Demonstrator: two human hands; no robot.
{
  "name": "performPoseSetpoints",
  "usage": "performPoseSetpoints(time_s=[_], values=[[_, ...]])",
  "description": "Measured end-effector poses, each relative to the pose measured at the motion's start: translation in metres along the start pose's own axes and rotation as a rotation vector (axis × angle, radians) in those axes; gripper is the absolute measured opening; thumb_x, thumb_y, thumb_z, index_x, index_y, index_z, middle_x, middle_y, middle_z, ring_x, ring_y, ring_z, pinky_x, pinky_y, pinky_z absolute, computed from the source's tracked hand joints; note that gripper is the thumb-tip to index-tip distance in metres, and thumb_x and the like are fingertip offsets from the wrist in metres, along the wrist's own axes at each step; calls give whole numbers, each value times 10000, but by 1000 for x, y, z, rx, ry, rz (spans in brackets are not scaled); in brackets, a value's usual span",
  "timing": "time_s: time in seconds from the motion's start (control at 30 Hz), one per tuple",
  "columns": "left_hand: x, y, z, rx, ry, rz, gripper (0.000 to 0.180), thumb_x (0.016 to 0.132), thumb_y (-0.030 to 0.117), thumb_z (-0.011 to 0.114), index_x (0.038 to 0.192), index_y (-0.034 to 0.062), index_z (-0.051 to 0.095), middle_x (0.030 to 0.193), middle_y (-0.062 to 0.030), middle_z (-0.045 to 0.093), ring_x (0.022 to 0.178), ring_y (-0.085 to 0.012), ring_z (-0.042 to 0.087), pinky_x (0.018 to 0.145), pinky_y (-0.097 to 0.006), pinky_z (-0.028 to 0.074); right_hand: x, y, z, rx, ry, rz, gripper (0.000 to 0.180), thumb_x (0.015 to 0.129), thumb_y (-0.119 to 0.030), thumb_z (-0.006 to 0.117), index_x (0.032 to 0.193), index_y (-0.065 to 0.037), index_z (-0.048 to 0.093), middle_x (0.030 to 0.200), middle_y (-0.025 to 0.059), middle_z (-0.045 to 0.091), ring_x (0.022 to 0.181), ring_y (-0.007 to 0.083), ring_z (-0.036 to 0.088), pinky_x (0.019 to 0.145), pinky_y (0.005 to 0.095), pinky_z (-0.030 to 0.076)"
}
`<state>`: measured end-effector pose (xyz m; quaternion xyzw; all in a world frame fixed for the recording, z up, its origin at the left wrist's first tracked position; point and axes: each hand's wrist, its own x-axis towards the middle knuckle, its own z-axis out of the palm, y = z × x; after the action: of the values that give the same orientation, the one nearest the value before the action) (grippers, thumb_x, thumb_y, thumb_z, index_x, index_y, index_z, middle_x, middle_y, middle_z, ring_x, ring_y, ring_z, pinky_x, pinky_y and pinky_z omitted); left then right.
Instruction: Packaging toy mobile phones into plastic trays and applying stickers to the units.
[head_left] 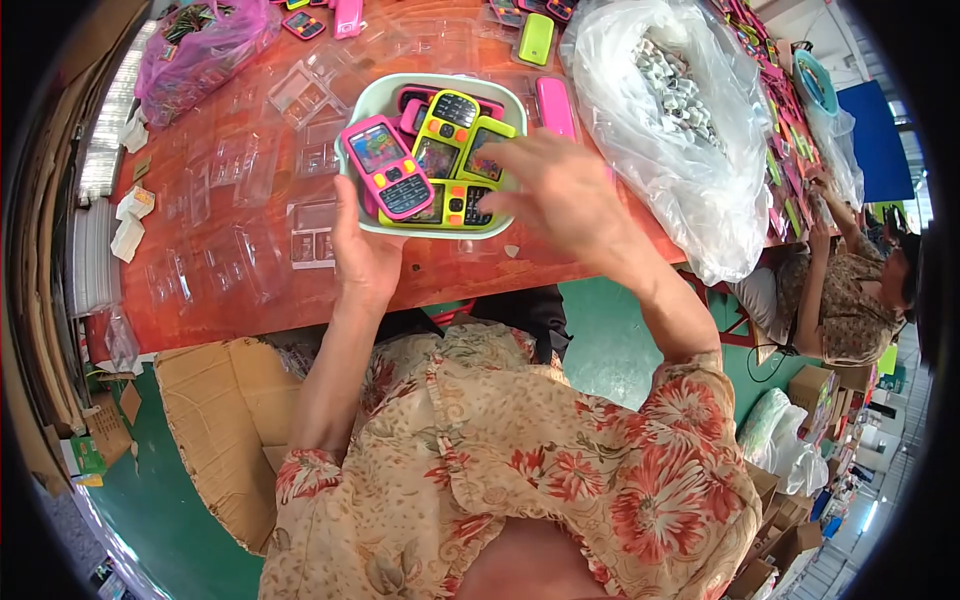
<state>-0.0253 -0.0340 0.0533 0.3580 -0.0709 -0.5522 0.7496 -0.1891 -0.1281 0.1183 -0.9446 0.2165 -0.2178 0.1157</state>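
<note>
A pale green tray (pixel 372 100), at upper centre of the frame on the reddish desk (pixel 450 270), holds a pile of toy phones: a pink toy phone (pixel 387 166) at its left, yellow-green toy phones (pixel 452 150) at centre and right. The left hand (pixel 362 248) supports the tray from its lower left edge, thumb on the pink phone. The right hand (pixel 545 185) lies over the tray's right side, fingers spread and resting on the yellow-green phones, gripping none of them as far as can be seen. The step in hand appears to be sorting or picking phones from the tray; the next move would call for closing the fingers on a single phone without disturbing the pile. Clear plastic blister shells (pixel 245 170) lie at left of the tray, a clear plastic bag of small white parts (pixel 680 110) at right.
</note>
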Motion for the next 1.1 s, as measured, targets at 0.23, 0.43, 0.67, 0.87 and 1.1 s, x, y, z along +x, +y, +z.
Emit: performPoseSetpoints(time_s=[0.23,0.43,0.67,0.87,1.1], values=[[5,9,2,42,-59,51,524,840,480,334,1213,112,358,1162,-44,463,1057,-188,454,855,-390,394,23,-3,12,52,-187,-2,187,650,-106,609,792,-13,530,776,134,538,794,296,532,669,383,434],[15,10,-4,-44,-77,45,531,838,475,344,1213,99,354,1168,-60,458,1069,-210,446,873,-423,381,36,-1,-16,325,-135,124,222,705,-47,574,919,-15,529,802,139,589,695,286,574,605,336,450],[16,20,-5,-65,-3,95,534,822,465,395,1207,97,365,1175,-68,453,1075,-238,438,881,-460,362,30,21,-34,397,-16,228,295,735,4,538,1022,-65,521,775,96,604,649,168,565,612,271,451],[16,24,-6,-56,-41,75,523,833,448,384,1219,96,350,1193,-84,431,1090,-251,424,881,-487,358,37,16,-31,538,-178,-53,365,733,109,458,1033,-86,530,915,18,538,800,108,475,677,223,383],[9,28,-10,-70,-38,66,520,831,460,384,1192,86,363,1151,-81,460,1051,-242,459,844,-484,399,47,6,-50,526,-412,182,380,725,20,540,1085,-82,475,773,61,549,667,129,520,590,265,448]])
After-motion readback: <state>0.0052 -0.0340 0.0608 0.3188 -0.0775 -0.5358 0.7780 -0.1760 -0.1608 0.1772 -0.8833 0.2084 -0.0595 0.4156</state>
